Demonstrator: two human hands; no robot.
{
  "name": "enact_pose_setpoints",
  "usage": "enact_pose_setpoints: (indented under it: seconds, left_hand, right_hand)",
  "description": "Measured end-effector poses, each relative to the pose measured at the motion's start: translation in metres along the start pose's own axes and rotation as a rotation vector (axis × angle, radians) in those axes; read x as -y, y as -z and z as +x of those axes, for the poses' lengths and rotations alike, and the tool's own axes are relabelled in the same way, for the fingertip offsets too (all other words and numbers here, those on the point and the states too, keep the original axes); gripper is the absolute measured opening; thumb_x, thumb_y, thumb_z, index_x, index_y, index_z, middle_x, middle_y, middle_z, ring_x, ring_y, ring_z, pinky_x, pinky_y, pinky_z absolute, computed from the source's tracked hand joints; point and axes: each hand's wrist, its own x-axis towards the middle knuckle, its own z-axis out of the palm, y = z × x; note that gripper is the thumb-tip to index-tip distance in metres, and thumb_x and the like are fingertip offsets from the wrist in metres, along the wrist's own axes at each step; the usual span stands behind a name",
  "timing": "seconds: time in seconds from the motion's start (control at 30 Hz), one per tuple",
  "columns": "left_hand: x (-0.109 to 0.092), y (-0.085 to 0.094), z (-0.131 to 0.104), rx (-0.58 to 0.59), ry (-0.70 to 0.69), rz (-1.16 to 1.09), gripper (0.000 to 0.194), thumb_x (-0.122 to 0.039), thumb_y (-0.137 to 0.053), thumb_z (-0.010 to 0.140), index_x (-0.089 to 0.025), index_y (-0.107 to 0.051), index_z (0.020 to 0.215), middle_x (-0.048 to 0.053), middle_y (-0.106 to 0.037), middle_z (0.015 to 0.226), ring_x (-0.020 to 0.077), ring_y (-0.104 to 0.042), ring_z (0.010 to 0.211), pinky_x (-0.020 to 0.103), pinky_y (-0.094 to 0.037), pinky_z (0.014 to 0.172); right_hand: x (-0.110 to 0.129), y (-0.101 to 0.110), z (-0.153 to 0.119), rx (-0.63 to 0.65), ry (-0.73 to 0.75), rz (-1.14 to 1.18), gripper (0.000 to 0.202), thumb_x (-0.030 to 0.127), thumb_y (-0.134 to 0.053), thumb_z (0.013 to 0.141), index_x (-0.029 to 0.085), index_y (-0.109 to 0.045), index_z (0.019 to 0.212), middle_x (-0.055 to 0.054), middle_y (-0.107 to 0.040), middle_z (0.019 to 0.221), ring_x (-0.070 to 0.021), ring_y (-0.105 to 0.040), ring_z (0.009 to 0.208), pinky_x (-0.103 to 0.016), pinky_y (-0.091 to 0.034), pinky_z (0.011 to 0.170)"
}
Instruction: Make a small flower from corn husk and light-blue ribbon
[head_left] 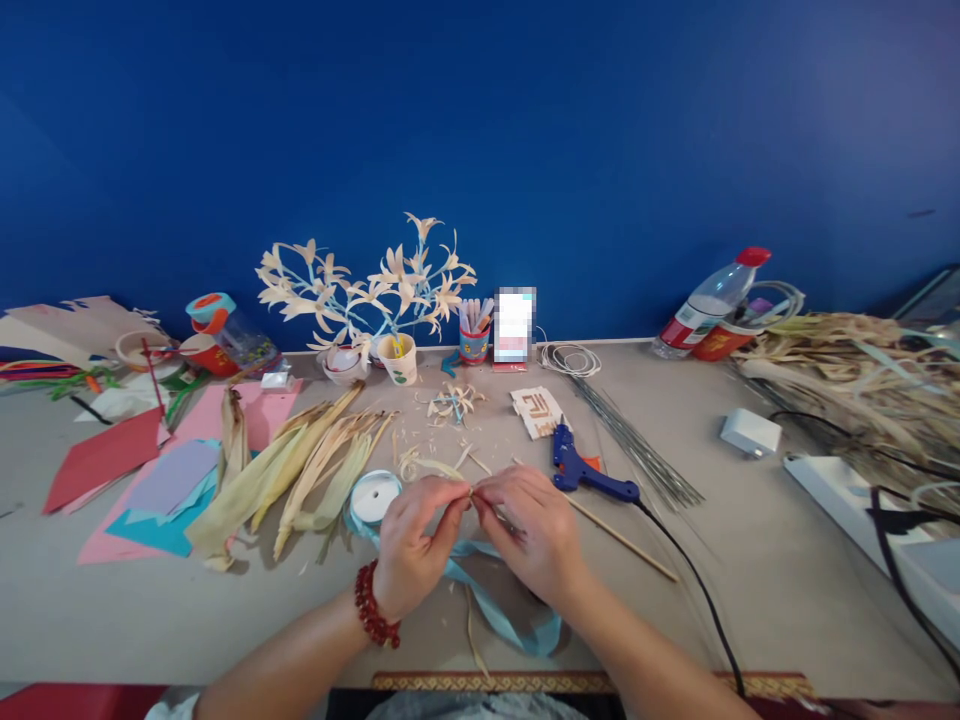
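Note:
My left hand (422, 540), with a red bead bracelet (373, 606) at its wrist, and my right hand (534, 525) meet fingertip to fingertip over the table. Both are closed in a pinch on a tiny pale piece (470, 495) that I cannot name, mostly hidden by the fingers. Below the hands a light blue ribbon (517, 630) loops across the tabletop. Its spool (375, 496) lies beside my left hand. To the right of my right hand lies a blue hot glue gun (592, 478), near a thin wooden stick (626, 542).
Dried corn husks (300, 465) and coloured paper (161, 490) lie left. Husk flowers (401, 285) stand in a white cup (397, 360) at the back. Wires (637, 435), a plastic bottle (705, 305), a white power strip (847, 505) and a husk pile (840, 370) are right. The glue gun's cord (701, 580) runs forward.

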Motion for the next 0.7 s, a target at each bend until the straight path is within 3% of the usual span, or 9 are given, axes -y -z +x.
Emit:
enact_pose_setpoints:
  seconds: [0.1, 0.23, 0.5, 0.6, 0.7]
  left_hand:
    - [-0.0007, -0.0016, -0.001, 0.021, 0.058, 0.007, 0.032, -0.005, -0.062, 0.082, -0.022, -0.062, 0.109, 0.002, -0.071, 0.096, 0.0141, -0.065, 0.091, 0.027, -0.051, 0.086]
    - [-0.0019, -0.0043, -0.0004, 0.044, 0.247, -0.105, 0.028, -0.011, -0.061, 0.084, -0.022, -0.061, 0.109, 0.002, -0.068, 0.089, 0.0132, -0.065, 0.083, 0.026, -0.052, 0.08]
    - [-0.0047, -0.01, 0.0073, 0.053, 0.653, -0.702, 0.012, -0.019, -0.061, 0.085, -0.02, -0.059, 0.097, -0.002, -0.062, 0.076, 0.0111, -0.062, 0.07, 0.023, -0.051, 0.067]
    - [-0.0042, -0.0085, 0.006, 0.029, 0.664, -0.685, 0.01, -0.02, -0.061, 0.084, -0.019, -0.057, 0.094, -0.001, -0.061, 0.076, 0.0109, -0.061, 0.068, 0.023, -0.05, 0.066]
    - [-0.0029, -0.0045, 0.0029, 0.015, 0.533, -0.469, 0.011, -0.019, -0.059, 0.085, -0.018, -0.058, 0.097, 0.001, -0.062, 0.081, 0.0128, -0.062, 0.072, 0.026, -0.051, 0.069]
  right_hand:
    - [-0.0015, -0.0012, -0.0007, -0.033, 0.044, -0.062, 0.015, 0.006, -0.061, 0.079, 0.02, -0.056, 0.081, -0.003, -0.07, 0.076, -0.0188, -0.061, 0.071, -0.035, -0.048, 0.07]
    - [-0.0039, -0.0031, -0.0025, -0.059, 0.09, -0.132, 0.018, 0.005, -0.063, 0.076, 0.021, -0.055, 0.08, -0.003, -0.07, 0.075, -0.0176, -0.059, 0.067, -0.034, -0.047, 0.069]
    - [-0.0021, -0.0054, -0.0046, -0.09, 0.15, -0.173, 0.023, 0.003, -0.064, 0.074, 0.021, -0.057, 0.087, -0.003, -0.072, 0.078, -0.0173, -0.061, 0.068, -0.033, -0.048, 0.07]
    - [-0.0016, -0.0066, -0.0047, -0.07, 0.14, -0.175, 0.021, 0.004, -0.063, 0.076, 0.021, -0.057, 0.087, -0.003, -0.072, 0.078, -0.0176, -0.062, 0.07, -0.033, -0.048, 0.07]
    - [-0.0016, -0.0056, -0.0031, 0.001, 0.116, -0.156, 0.017, 0.006, -0.06, 0.079, 0.02, -0.058, 0.088, -0.004, -0.071, 0.08, -0.0185, -0.063, 0.072, -0.033, -0.048, 0.069]
